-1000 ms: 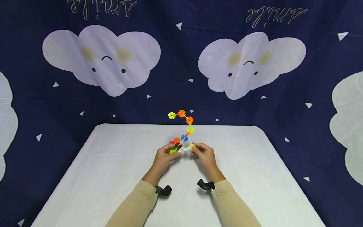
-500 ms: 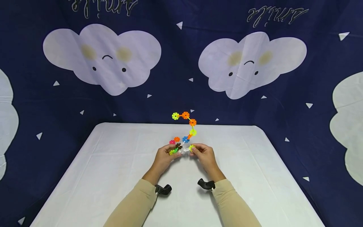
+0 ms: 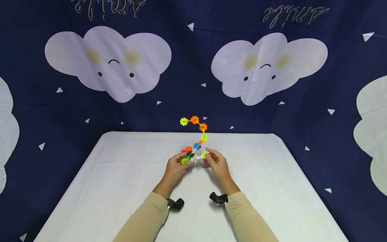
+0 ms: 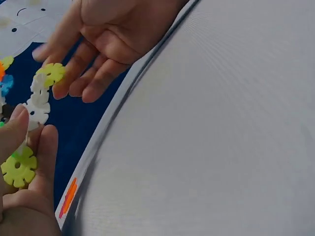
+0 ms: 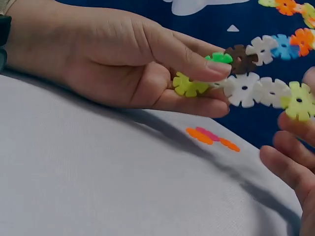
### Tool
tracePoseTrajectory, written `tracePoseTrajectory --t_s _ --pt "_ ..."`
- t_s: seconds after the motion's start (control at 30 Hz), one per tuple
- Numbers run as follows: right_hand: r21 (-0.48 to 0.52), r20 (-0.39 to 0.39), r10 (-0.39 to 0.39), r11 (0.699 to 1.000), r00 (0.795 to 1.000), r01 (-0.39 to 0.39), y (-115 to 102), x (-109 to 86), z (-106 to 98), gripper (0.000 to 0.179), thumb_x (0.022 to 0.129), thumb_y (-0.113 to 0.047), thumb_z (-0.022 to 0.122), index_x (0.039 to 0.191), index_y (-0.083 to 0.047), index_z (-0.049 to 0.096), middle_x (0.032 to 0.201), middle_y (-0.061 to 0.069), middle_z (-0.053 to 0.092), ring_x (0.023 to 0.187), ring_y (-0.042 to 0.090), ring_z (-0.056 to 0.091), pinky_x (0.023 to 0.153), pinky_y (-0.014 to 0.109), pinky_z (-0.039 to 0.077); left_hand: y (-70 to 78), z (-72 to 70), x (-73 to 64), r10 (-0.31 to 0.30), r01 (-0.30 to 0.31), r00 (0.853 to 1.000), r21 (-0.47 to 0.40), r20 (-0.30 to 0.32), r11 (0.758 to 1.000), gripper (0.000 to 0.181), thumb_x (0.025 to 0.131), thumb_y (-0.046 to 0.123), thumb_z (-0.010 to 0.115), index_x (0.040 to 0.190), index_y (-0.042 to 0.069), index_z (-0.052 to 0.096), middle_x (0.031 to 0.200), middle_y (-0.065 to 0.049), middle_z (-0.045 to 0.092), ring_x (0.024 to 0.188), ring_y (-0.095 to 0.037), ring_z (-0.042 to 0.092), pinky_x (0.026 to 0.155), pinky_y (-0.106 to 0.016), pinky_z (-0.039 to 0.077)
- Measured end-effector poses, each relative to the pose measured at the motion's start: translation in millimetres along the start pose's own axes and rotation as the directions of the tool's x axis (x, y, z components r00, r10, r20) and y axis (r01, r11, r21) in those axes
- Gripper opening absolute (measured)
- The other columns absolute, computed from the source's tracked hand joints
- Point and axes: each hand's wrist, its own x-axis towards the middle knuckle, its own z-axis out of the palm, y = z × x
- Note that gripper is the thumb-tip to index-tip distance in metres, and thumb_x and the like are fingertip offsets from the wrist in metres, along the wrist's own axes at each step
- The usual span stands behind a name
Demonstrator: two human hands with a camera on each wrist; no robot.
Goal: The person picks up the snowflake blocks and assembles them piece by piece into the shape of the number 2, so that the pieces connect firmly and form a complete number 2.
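A chain of flower-shaped snowflake discs (image 3: 197, 146) curves up from between my hands in the head view. My left hand (image 3: 175, 167) pinches it between thumb and fingers, around the joint near a yellow-green disc (image 5: 191, 84) and white disc (image 5: 242, 89). A short white branch ends in another yellow disc (image 4: 53, 73). Beside that disc is my right hand (image 3: 218, 164), with index finger lifted and the other fingers loosely extended. The disc lies by its thumb and fingers; exact contact is hard to tell.
Loose orange discs (image 5: 199, 136) and a pink disc (image 5: 208, 133) lie on the white table (image 3: 145, 188) just beyond my left hand. A dark blue cloth with printed clouds (image 3: 115, 67) hangs behind the table.
My right index finger has lifted and the right hand's pinch on the end yellow disc has loosened. The chain's upper end swayed right, then back left. My left hand keeps its hold.
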Motion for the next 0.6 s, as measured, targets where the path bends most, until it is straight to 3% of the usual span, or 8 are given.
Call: tracePoseTrajectory --t_s 0.1,0.2,0.27,0.33,0.37,0.43,0.53,0.6 --pt "-0.03 -0.049 0.002 1.0 0.999 -0.003 1.1 3.5 -2.0 0.037 0.111 -0.01 0.056 0.141 0.012 0.056 0.109 0.025 0.069 0.095 0.052 0.067 0.081 0.046 0.063 -0.3 0.0 1.9 0.016 -0.017 0.999 -0.024 -0.032 1.0 0.043 0.085 -0.005 0.086 0.125 -0.008 0.07 0.128 -0.019 0.07 0.115 -0.021 0.065 0.091 -0.023 0.057" --pt "-0.095 -0.083 0.027 0.995 0.996 -0.034 5.0 9.3 -1.2 0.036 0.111 -0.01 0.057 0.14 0.012 0.057 0.114 0.026 0.069 0.1 0.047 0.067 0.084 0.04 0.063 0.1 -2.2 2.9 0.034 -0.037 0.998 -0.055 -0.06 0.998 0.042 0.086 -0.007 0.084 0.124 -0.011 0.069 0.127 -0.021 0.07 0.113 -0.02 0.067 0.088 -0.024 0.058" --pt "-0.197 -0.077 0.029 0.979 0.997 -0.043 7.1 13.1 1.4 0.035 0.108 -0.008 0.062 0.138 0.011 0.06 0.115 0.024 0.07 0.101 0.041 0.068 0.087 0.037 0.061 0.2 -3.7 3.4 0.034 -0.039 0.997 -0.068 -0.072 0.997 0.042 0.086 -0.007 0.084 0.125 -0.011 0.068 0.128 -0.021 0.07 0.111 -0.02 0.067 0.087 -0.024 0.059" --pt "-0.331 -0.05 0.017 0.943 0.999 -0.033 10.1 17.0 4.9 0.036 0.104 -0.006 0.068 0.136 0.008 0.063 0.116 0.019 0.072 0.103 0.034 0.069 0.089 0.035 0.06 0.3 -5.1 3.9 0.032 -0.038 0.996 -0.068 -0.087 0.997 0.043 0.086 -0.005 0.085 0.126 -0.011 0.068 0.128 -0.02 0.07 0.11 -0.019 0.068 0.087 -0.024 0.059" --pt "-0.41 -0.025 0.0 0.912 1.0 -0.01 11.1 18.9 7.0 0.036 0.101 -0.007 0.071 0.135 0.006 0.065 0.117 0.017 0.072 0.104 0.032 0.068 0.09 0.037 0.059 0.1 -5.6 4.3 0.03 -0.036 0.995 -0.07 -0.095 0.997 0.044 0.086 -0.005 0.085 0.126 -0.01 0.068 0.128 -0.02 0.07 0.111 -0.019 0.068 0.088 -0.024 0.059" --pt "-0.572 0.054 -0.045 0.817 0.998 0.068 14.2 23.7 11.5 0.037 0.098 -0.008 0.075 0.131 0.004 0.067 0.119 0.015 0.072 0.108 0.03 0.066 0.095 0.041 0.055 -0.2 -6.5 4.7 0.033 -0.042 0.993 -0.076 -0.112 0.996 0.044 0.087 -0.004 0.085 0.127 -0.009 0.068 0.127 -0.02 0.07 0.111 -0.021 0.068 0.088 -0.024 0.059" --pt "-0.741 0.202 -0.079 0.639 0.976 0.205 20.0 32.0 18.3 0.034 0.097 -0.011 0.075 0.128 0.001 0.069 0.124 0.016 0.071 0.117 0.033 0.062 0.104 0.046 0.049 -0.9 -6.6 5.5 0.036 -0.047 0.99 -0.081 -0.135 0.996 0.044 0.088 -0.003 0.085 0.127 -0.009 0.068 0.126 -0.019 0.07 0.112 -0.022 0.067 0.089 -0.024 0.058" --pt "-0.8 0.283 -0.074 0.531 0.956 0.278 23.4 38.6 23.1 0.031 0.1 -0.014 0.071 0.126 0.002 0.071 0.127 0.017 0.07 0.122 0.036 0.058 0.11 0.048 0.045 -1.0 -5.8 5.5 0.037 -0.05 0.99 -0.099 -0.138 0.994 0.043 0.088 -0.004 0.084 0.127 -0.01 0.068 0.126 -0.02 0.07 0.113 -0.024 0.067 0.09 -0.024 0.058"
